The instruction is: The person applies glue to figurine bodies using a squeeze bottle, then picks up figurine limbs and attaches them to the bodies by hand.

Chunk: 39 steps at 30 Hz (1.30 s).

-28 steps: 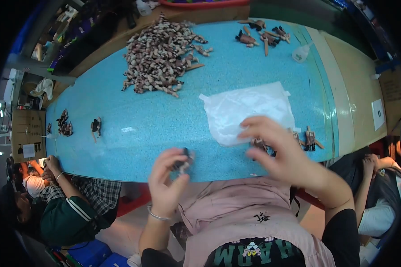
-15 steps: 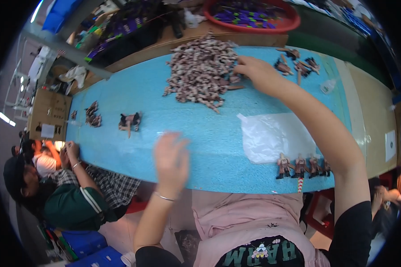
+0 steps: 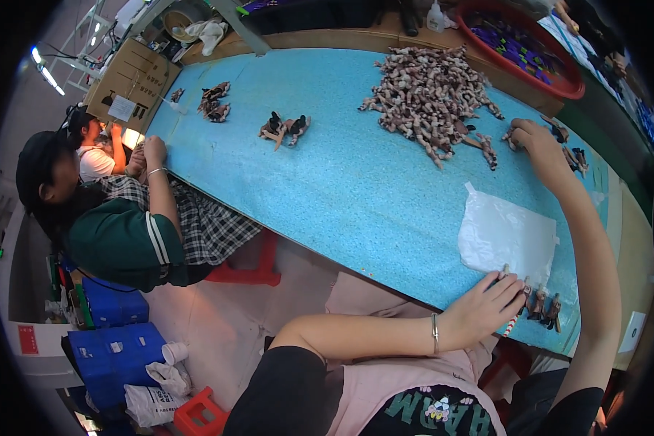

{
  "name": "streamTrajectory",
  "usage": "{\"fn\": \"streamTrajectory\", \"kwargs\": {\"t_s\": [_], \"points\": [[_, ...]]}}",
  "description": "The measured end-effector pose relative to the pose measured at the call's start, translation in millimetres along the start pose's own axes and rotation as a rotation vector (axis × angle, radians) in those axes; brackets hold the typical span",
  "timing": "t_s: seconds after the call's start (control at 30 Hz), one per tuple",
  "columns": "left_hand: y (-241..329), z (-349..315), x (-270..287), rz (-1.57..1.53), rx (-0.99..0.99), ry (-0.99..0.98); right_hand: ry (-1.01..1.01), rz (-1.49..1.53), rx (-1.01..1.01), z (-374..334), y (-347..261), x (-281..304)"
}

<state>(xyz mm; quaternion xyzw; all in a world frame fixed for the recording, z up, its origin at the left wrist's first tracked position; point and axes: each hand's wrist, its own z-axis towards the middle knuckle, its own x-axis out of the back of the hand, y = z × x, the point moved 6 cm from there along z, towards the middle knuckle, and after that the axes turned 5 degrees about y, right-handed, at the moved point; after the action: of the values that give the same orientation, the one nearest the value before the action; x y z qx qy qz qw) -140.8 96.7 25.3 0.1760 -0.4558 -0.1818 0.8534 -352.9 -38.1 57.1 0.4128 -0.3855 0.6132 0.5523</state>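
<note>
A large heap of small brownish-pink figure parts [image 3: 436, 94] lies on the blue tabletop [image 3: 327, 189]. Just right of the heap, my right hand [image 3: 541, 149] is closed in a pinch on a small figure part [image 3: 509, 136], mostly hidden by the fingers. Near the front edge, my left hand [image 3: 485, 309] reaches over a short row of small toy figures [image 3: 538, 301], its fingers stretched out and a little apart. The fingers touch or cover the leftmost figures. A red-and-white striped stick [image 3: 511, 325] shows beneath this hand.
A white plastic bag [image 3: 505, 229] lies flat beyond my left hand. More figures sit by a dark piece group [image 3: 557, 131] at right and a left cluster [image 3: 285, 131]. A red basin [image 3: 519, 54] stands behind. A co-worker [image 3: 127, 236] sits at the left.
My left hand has moved right, from above the open tabletop to the row of figures. My right hand has drawn back from the heap's edge with a part. The view has turned.
</note>
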Motion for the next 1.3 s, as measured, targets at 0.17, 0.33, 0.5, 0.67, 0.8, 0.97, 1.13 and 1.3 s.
{"fn": "streamTrajectory", "kwargs": {"t_s": [0.17, 0.33, 0.5, 0.67, 0.8, 0.97, 1.13, 1.3], "points": [[-7, -6, 12, 0.045, 0.02, 0.018, -0.088, -0.014, -0.224, 0, 7, 3], [-21, -18, 35, 0.014, 0.053, -0.064, -0.084, -0.045, -0.069, -1, 12, -8], [-27, -27, 48, -0.027, 0.088, -0.057, 0.156, 0.432, -0.303, -23, 9, 20], [-44, -40, 58, -0.052, 0.273, -0.07, 0.115, 0.664, -0.582, -80, -28, 40], [-49, -41, 59, -0.062, 0.281, -0.037, 0.073, 0.571, -0.615, -124, -41, 47], [-49, -42, 60, -0.019, 0.274, -0.014, 0.001, 0.51, -0.554, -128, -63, 46], [-47, -44, 59, -0.02, 0.3, 0.01, -0.007, 0.438, -0.505, -129, -71, 36], [-45, -46, 63, -0.026, 0.295, 0.025, 0.044, 0.509, -0.559, -134, -74, 44]]}}
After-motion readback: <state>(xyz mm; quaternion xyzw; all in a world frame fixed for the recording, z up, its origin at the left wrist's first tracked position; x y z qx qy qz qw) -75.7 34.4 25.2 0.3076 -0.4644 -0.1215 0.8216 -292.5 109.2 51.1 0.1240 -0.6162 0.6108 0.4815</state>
